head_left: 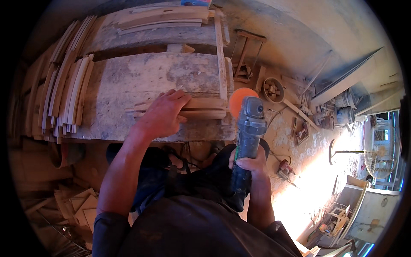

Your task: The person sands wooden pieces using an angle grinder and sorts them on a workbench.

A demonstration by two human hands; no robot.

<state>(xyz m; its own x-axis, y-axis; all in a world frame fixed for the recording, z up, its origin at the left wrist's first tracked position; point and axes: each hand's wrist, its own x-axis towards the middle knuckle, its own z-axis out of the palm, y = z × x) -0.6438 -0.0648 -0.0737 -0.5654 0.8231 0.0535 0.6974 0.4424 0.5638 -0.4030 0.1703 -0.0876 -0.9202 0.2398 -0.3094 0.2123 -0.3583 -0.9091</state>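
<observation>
My left hand (168,112) lies over a few short wooden strips (204,114) at the near edge of the workbench, its fingers on the far side and the thumb on the near side. The strips' right ends reach the bench's right end. In my right hand (252,162) is an angle grinder (248,128), gripped round its dark body. Its orange sanding disc (242,102) is just beyond the bench end, beside the strip ends. Whether the disc touches the wood or spins I cannot tell.
Long wooden strips (64,90) are stacked at the bench's left, and more boards (162,18) lie along its far side. A narrow batten (220,60) crosses the right end. On the floor stand a bucket of wood blocks (273,90) and a red power tool (284,168); a fan (379,162) is further right.
</observation>
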